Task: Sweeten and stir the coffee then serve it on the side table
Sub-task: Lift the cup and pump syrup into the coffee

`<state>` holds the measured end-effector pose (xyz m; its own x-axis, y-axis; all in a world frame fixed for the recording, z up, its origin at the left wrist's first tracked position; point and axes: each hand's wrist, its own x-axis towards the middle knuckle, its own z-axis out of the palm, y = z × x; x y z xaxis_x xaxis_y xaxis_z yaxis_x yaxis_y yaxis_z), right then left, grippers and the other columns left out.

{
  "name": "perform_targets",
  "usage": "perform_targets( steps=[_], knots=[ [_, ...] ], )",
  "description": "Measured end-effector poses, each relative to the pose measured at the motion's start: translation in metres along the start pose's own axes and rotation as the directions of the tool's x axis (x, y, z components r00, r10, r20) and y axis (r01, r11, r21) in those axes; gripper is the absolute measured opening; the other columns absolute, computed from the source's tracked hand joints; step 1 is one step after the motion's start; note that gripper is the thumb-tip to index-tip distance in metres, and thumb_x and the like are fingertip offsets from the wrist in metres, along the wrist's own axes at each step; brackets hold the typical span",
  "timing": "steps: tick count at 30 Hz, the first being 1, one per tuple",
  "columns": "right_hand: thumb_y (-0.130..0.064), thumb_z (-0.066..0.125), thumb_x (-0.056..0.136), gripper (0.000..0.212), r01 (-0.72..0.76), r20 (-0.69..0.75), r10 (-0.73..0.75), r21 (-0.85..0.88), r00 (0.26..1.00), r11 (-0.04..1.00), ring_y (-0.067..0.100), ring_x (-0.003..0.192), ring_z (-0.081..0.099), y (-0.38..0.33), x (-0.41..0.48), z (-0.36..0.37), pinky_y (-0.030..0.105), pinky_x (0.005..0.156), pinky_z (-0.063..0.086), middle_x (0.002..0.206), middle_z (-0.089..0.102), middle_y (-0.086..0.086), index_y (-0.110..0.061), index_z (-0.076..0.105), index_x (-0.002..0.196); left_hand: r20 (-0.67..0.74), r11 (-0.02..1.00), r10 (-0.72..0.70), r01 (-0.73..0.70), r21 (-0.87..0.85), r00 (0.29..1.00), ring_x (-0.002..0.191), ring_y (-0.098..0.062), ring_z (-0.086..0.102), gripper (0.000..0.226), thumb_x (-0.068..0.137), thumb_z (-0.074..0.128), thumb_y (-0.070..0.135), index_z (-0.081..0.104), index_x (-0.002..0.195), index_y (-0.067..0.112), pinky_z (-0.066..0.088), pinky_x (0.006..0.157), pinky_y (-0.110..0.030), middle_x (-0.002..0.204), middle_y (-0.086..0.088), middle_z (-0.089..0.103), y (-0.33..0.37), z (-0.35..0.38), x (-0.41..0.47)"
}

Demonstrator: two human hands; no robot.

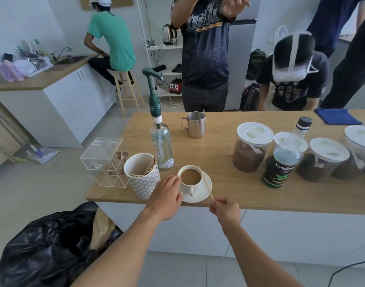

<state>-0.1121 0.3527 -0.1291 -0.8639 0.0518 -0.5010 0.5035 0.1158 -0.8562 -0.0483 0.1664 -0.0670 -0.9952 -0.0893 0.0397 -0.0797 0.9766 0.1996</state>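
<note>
A white cup of milky coffee (190, 176) stands on a white saucer (205, 190) near the front edge of the wooden counter (218, 154). My left hand (167, 194) rests against the cup's left side and the saucer's rim. My right hand (225, 209) pinches the near end of a thin wooden stir stick (207, 186), which slants up over the saucer to the cup's right rim. A clear syrup bottle with a green pump (159, 141) stands just behind the cup.
A patterned cup of wooden sticks (143, 175) and a clear acrylic sachet box (104, 162) sit left of the coffee. A steel pitcher (195, 124), lidded jars (252, 150) and a dark bottle (281, 164) stand behind and right. A black bin bag (53, 245) lies below left. People stand behind the counter.
</note>
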Motion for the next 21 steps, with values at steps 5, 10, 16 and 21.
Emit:
perform_targets(
  steps=[5,10,16,21],
  knots=[
    [-0.009,0.065,0.089,0.011,-0.026,0.02,0.026,-0.006,0.999,1.0,0.02,0.08,0.073,0.006,0.001,0.005,0.028,0.073,0.058,0.088,0.074,0.009,-0.006,0.065,0.1,0.05,0.998,-0.047,0.048,-0.034,0.998,0.134,-0.019,0.036,0.043,0.099,0.041,0.024,0.04,0.141,0.011,0.032,0.107,-0.033,0.145,-0.001,0.042,-0.002,0.003,-0.005],
    [-0.012,0.065,0.091,0.012,-0.024,0.079,0.031,-0.085,0.996,0.996,0.021,0.085,0.072,0.013,-0.003,0.01,0.027,0.072,0.057,0.089,0.073,0.006,-0.009,0.065,0.103,0.123,0.994,-0.092,0.098,-0.041,0.988,0.131,-0.02,0.038,0.041,0.101,0.041,0.026,0.041,0.138,0.009,0.035,0.106,-0.035,0.143,-0.003,0.043,-0.003,0.005,-0.009],
    [-0.005,0.065,0.09,0.019,-0.041,0.097,0.043,-0.025,0.994,0.999,0.022,0.087,0.072,0.015,-0.002,0.015,0.031,0.079,0.058,0.091,0.072,0.007,-0.011,0.058,0.106,0.19,0.991,-0.122,0.131,-0.036,0.974,0.134,-0.021,0.037,0.045,0.099,0.04,0.02,0.039,0.142,0.007,0.037,0.108,-0.035,0.146,-0.003,0.04,-0.005,0.003,-0.012],
    [-0.005,0.06,0.093,0.011,-0.059,0.024,0.057,0.061,0.998,0.996,0.025,0.087,0.072,0.012,-0.004,0.019,0.023,0.065,0.051,0.086,0.073,0.009,-0.009,0.06,0.103,0.245,0.989,-0.137,0.148,-0.029,0.96,0.139,-0.02,0.031,0.05,0.099,0.039,0.02,0.033,0.148,0.007,0.034,0.112,-0.035,0.152,-0.003,0.035,-0.008,0.002,-0.018]
  ],
)
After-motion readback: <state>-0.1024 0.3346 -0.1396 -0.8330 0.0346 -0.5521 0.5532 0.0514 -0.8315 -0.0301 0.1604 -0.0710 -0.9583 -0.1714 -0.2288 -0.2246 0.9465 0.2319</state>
